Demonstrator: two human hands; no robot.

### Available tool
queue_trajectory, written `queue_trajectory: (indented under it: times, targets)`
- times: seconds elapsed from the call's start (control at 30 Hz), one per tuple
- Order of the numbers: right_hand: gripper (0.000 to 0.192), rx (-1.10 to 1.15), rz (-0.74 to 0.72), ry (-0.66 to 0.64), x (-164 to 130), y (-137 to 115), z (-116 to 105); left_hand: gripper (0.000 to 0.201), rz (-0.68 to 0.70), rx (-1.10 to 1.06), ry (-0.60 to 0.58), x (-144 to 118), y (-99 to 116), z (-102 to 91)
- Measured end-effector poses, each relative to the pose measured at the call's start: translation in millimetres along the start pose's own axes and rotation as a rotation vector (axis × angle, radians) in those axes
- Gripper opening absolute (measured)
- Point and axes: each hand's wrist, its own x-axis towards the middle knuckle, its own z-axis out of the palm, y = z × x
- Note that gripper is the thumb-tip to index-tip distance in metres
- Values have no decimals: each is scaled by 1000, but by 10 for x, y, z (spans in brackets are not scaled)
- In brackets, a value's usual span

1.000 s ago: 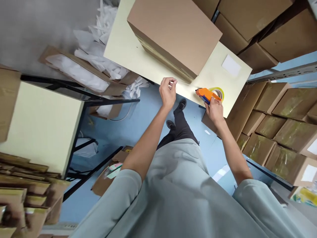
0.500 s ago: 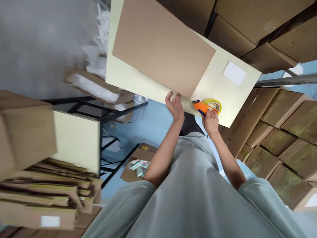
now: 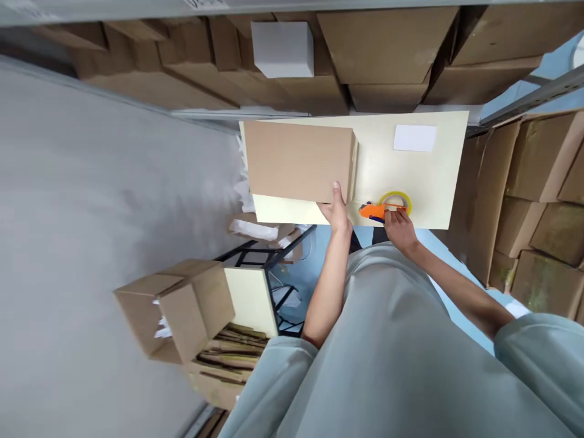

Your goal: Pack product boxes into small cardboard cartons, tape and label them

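Left hand [image 3: 336, 211]: fingers pressed against the near edge of a closed brown cardboard box [image 3: 298, 160], thumb up on its top face.
Right hand [image 3: 399, 224]: closed around the handle of an orange tape dispenser [image 3: 376, 211] carrying a clear yellowish tape roll [image 3: 396, 200].
Box: flat on the pale cream table [image 3: 429, 182], directly beyond the left grip.
Dispenser: just beside the box's near right corner, between the two hands.
Beyond the right grip: white paper label [image 3: 415, 137] on the table.
Surroundings: stacked brown cartons [image 3: 387, 48] behind the table.

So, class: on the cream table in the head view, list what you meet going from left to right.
Cardboard box → left hand at the box's near edge → orange tape dispenser → right hand gripping the dispenser → white paper sheet, lying farther back on the table.
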Motion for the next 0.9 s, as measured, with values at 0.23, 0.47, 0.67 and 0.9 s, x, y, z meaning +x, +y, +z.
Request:
queue_trajectory:
  times: [0.23, 0.47, 0.67, 0.9]
  targets:
    - [41, 196, -116, -109, 147, -682, -82, 60, 9, 182, -90, 322, 426, -825]
    - [41, 252, -41, -128, -16, -436, -105, 59, 18, 247, -147, 381, 491, -878]
    - [33, 149, 135, 0, -412, 726, -78, 62, 16, 260, -157, 417, 450, -922]
    - [43, 117, 59, 183, 986, 956, -293, 57, 30, 326, -175, 460, 436, -947]
